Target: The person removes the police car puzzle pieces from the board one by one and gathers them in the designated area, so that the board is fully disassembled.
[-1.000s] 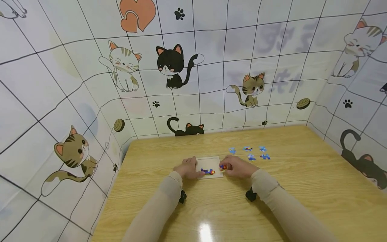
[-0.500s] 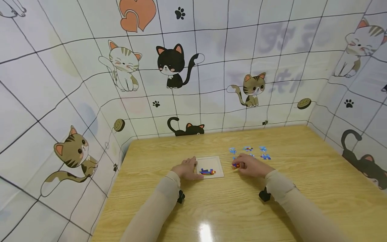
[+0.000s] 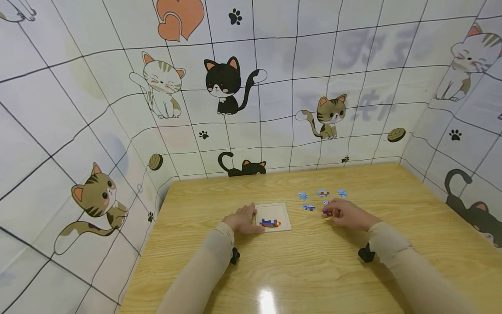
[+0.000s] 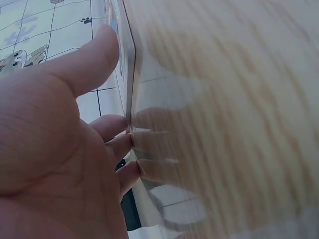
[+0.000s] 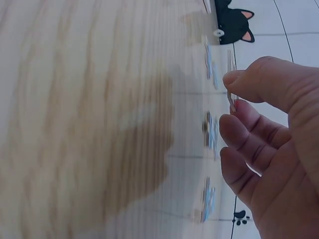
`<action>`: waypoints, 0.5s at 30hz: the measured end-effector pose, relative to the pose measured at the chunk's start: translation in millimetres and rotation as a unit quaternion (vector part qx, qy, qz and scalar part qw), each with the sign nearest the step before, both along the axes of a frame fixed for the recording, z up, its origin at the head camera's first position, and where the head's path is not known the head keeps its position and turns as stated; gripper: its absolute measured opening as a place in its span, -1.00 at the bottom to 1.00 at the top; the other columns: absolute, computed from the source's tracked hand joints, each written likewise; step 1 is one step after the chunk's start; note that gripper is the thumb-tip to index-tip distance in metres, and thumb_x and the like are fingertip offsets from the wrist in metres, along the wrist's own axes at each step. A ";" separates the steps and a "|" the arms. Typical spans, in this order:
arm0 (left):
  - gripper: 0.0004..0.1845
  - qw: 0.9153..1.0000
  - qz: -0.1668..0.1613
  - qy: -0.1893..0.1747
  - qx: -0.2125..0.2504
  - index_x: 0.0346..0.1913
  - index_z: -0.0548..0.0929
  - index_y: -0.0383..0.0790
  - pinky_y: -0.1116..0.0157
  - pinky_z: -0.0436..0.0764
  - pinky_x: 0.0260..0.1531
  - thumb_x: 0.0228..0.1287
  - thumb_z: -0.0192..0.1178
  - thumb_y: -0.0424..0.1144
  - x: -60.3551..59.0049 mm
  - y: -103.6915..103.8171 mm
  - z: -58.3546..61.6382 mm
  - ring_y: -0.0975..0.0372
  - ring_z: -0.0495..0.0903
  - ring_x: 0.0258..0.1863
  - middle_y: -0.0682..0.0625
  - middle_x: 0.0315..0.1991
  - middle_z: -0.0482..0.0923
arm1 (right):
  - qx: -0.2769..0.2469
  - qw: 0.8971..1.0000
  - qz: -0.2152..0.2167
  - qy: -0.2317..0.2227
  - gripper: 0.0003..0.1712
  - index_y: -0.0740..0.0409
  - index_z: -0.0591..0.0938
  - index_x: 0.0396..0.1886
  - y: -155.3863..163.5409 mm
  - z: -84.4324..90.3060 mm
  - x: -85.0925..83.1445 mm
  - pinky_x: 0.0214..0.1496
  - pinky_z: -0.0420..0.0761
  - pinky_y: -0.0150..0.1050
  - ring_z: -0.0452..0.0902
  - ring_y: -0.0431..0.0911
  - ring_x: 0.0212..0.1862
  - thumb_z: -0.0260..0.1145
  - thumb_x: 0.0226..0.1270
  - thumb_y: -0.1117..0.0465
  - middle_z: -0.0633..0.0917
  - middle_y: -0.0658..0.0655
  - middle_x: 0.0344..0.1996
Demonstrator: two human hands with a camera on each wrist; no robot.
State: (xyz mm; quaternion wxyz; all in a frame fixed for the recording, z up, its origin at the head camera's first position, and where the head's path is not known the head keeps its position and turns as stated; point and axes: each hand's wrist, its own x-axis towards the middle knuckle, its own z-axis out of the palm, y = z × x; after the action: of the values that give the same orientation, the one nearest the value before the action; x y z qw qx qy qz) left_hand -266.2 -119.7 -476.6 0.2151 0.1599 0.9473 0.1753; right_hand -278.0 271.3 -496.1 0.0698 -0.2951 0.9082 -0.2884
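A shallow pale puzzle tray [image 3: 287, 216] lies on the table, with blue, red and yellow joined puzzle pieces [image 3: 269, 223] along its near side. At its left side rests my left hand [image 3: 241, 219]: the thumb lies over the near corner and the fingers touch the left edge. In the left wrist view its fingertips [image 4: 130, 168] meet the table beside the tray's rim [image 4: 130, 64]. My right hand [image 3: 350, 213] pinches a red and blue puzzle piece [image 3: 326, 213] between thumb and index finger; the right wrist view shows that piece [image 5: 230, 64] edge-on, raised off the table.
Several blue loose puzzle pieces [image 3: 308, 207] lie in rows right of the tray, by the right hand, which covers part of that group. The wooden table [image 3: 298, 270] ends at a cat-print cloth wall [image 3: 274, 131] behind and at both sides.
My right hand has moved right, from the tray's right edge to the loose pieces, still pinching the puzzle piece. My left hand has stayed at the tray.
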 end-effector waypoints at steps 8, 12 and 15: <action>0.00 1.000 0.017 0.007 -0.008 0.53 0.00 -0.11 -0.26 0.09 0.29 0.20 0.21 0.26 1.6 0.1 -2.3 0.00 -0.09 0.52 -0.12 0.55 -0.10 | 0.009 0.999 -0.032 0.005 -0.49 0.39 0.46 0.24 24.3 -1.1 1.4 -0.32 0.50 -0.34 0.41 -0.26 -0.30 0.26 0.29 0.37 0.56 0.06 -0.23; 0.00 1.000 0.024 0.012 -0.012 0.53 0.00 -0.08 -0.32 0.10 0.24 0.18 0.21 0.28 2.6 -0.6 -3.9 0.02 -0.06 0.52 -0.10 0.55 -0.08 | 0.005 0.999 -0.040 0.005 -0.50 0.45 0.45 0.22 34.2 -1.6 3.7 -0.30 0.51 -0.34 0.40 -0.27 -0.28 0.25 0.31 0.36 0.55 0.09 -0.21; 0.01 0.999 0.027 0.012 -0.015 0.54 -0.02 -0.06 -0.35 0.07 0.23 0.18 0.19 0.30 3.2 -1.7 -4.9 0.03 -0.07 0.52 -0.09 0.55 -0.10 | 0.005 0.999 -0.045 0.014 -0.50 0.45 0.47 0.21 41.1 -0.9 5.6 -0.30 0.51 -0.34 0.39 -0.28 -0.29 0.29 0.31 0.33 0.55 0.09 -0.21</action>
State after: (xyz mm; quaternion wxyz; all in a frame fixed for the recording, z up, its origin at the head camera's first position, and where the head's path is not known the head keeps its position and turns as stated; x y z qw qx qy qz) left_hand -263.0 -121.4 -481.5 0.2014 0.1334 0.9562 0.1652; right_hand -272.3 312.5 -497.0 0.0458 -0.2573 0.9230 -0.2825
